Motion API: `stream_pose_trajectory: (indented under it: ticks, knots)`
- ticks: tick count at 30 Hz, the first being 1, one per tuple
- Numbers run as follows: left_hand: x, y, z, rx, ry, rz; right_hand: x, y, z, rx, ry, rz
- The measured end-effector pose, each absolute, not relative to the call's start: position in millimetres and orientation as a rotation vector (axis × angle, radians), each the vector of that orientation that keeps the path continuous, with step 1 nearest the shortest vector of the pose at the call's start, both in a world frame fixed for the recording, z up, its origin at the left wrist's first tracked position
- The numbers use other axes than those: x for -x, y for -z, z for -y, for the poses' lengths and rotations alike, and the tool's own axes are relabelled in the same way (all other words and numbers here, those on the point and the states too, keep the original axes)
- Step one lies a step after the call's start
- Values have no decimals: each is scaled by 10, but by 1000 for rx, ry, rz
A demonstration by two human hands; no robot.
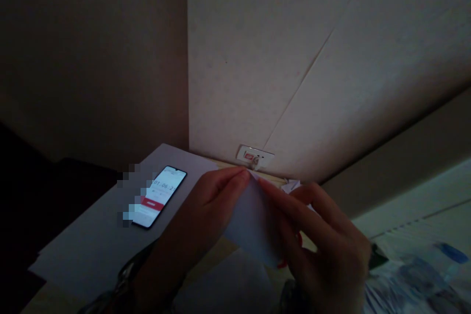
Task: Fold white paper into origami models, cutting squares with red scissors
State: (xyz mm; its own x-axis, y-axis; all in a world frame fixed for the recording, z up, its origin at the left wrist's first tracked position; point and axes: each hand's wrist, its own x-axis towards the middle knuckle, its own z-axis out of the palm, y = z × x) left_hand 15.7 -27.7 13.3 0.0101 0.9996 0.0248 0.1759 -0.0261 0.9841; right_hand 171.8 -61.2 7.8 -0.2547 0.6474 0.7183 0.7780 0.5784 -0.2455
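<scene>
Both of my hands hold one folded white sheet of paper (253,221) in front of me, in dim light. My left hand (206,211) pinches its upper left edge with fingers pressed together near the top corner. My right hand (324,240) grips the right side, fingers laid along the paper's edge. Something red shows just under the paper by my right hand; I cannot make out what it is.
A lit smartphone (160,196) showing a timer lies on a large white sheet (91,245) at the left. A wall socket (254,157) sits at the wall's base behind the hands. A clear plastic bottle with a blue cap (427,265) lies at the lower right.
</scene>
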Motion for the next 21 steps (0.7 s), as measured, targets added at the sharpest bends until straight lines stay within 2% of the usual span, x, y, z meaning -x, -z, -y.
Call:
stream_pose_trajectory:
  ticks: [7, 14, 21]
  knots:
    - [-157, -79, 283, -1307, -1147, -1348, -1705, -82, 634, 1127, 302, 2067]
    - [-142, -112, 281, -1423, -1102, -1228, -1695, -106, 653, 1136, 146, 2025]
    - [-118, -48, 262, -1376, -1138, -1268, -1772, -124, 654, 1085, 171, 2078]
